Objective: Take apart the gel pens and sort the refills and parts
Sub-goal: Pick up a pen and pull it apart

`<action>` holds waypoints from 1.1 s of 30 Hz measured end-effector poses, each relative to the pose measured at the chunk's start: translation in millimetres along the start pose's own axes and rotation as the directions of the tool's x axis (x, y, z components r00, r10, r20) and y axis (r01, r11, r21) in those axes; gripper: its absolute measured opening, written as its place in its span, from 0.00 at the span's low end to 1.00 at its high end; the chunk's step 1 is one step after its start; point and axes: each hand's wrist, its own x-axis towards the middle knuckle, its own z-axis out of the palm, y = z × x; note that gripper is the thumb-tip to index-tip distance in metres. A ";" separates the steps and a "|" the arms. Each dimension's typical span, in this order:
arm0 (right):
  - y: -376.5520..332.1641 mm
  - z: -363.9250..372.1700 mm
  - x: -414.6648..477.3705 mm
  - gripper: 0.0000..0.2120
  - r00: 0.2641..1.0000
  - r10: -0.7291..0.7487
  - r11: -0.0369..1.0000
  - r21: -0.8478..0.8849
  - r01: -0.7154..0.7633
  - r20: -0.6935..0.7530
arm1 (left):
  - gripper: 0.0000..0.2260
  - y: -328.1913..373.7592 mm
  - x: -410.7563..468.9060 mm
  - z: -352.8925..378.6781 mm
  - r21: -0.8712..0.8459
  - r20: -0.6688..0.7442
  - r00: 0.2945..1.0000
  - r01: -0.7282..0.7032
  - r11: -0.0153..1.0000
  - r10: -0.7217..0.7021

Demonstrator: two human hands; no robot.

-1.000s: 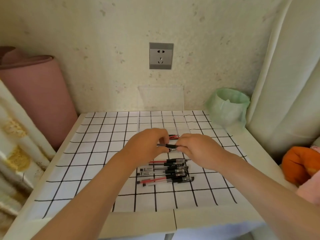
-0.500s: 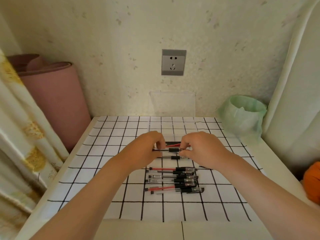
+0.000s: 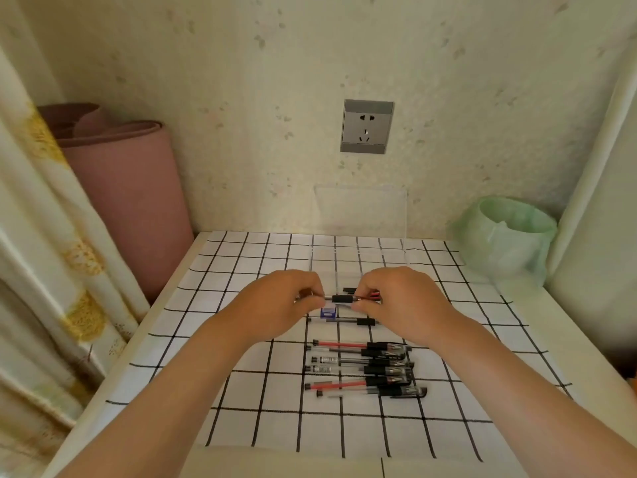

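Both hands have drawn slightly apart since a second ago along the slim clear-barrelled gel pen with a black grip sleeve (image 3: pixel 343 299). The left hand (image 3: pixel 286 303) and right hand (image 3: pixel 400 300) each pinch one end, holding it level over the black-gridded white table cover (image 3: pixel 241 374), just in front of the clear plastic tray (image 3: pixel 358 252). Risk noted: if the halves part suddenly, the refill or tip could spring loose into the row of assembled gel pens (image 3: pixel 362 370) nearer the person, mixing sorted parts with unsorted stock.

Home corner: curtain (image 3: pixel 51 236), wall socket (image 3: pixel 367 126)
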 end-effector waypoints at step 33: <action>17.6 13.1 -34.9 0.09 0.990 -0.015 1.000 -0.023 0.019 0.137 | 0.09 34.5 5.2 45.6 0.059 0.190 0.977 -0.106 0.993 0.093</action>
